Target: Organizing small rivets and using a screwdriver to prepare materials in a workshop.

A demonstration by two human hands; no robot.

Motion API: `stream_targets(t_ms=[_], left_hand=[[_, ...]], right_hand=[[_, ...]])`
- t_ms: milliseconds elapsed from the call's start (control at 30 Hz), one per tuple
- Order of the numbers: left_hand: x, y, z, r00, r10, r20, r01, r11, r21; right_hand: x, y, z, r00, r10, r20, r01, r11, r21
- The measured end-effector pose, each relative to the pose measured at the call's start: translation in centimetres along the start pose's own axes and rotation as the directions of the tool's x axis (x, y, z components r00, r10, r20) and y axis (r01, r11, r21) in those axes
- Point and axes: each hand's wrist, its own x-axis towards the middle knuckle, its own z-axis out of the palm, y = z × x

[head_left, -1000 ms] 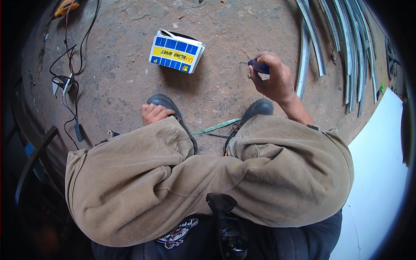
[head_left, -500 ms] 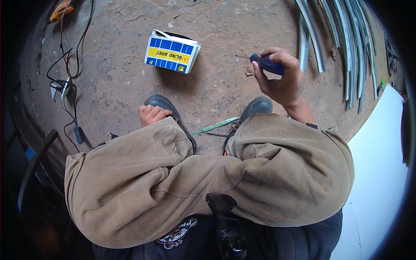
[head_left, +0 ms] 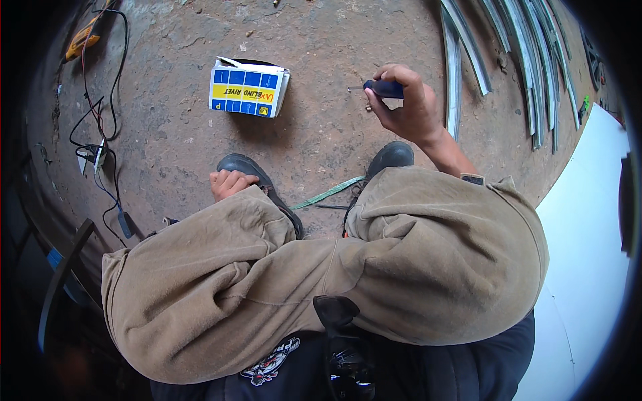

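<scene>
My right hand [head_left: 413, 107] is closed around the dark blue handle of a screwdriver [head_left: 388, 89]. Its thin shaft points left and is held above the floor. To the left of that shaft stands a small white, blue and yellow cardboard box [head_left: 245, 92], its top flap partly raised. My left hand [head_left: 232, 184] rests by the left shoe [head_left: 249, 164], just past my knee. Its fingers are curled in, and the palm side is hidden, so what it may hold does not show.
Several metal channel strips [head_left: 533, 73] lie at the upper right, beside a white sheet [head_left: 582, 220]. Tangled black cables [head_left: 115, 107] and an orange-yellow tool [head_left: 81, 40] are at the left. A green strip [head_left: 328, 192] lies between my shoes on the stained floor [head_left: 321, 40].
The view has shifted a little, so the floor things sit differently in it. My right hand with the screwdriver has come slightly nearer the box. The left hand stays by the shoe.
</scene>
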Motion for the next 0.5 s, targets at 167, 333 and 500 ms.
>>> stream_targets(t_ms=[167,333,500], left_hand=[[0.0,-0.3,-0.1,1.000,0.007,0.011,-0.007,1.000,-0.007],[0.4,0.0,-0.1,1.000,0.011,0.018,-0.011,1.000,-0.017],[0.2,0.2,0.0,1.000,-0.023,-0.017,0.023,0.999,-0.030]], right_hand=[[1.5,-1.9,-1.8,1.000,-0.027,-0.002,0.027,1.000,0.002],[-0.1,-0.4,0.3,0.998,-0.051,0.020,0.051,0.998,0.026],[-0.5,0.1,0.8,1.000,0.022,0.007,-0.022,1.000,0.012]])
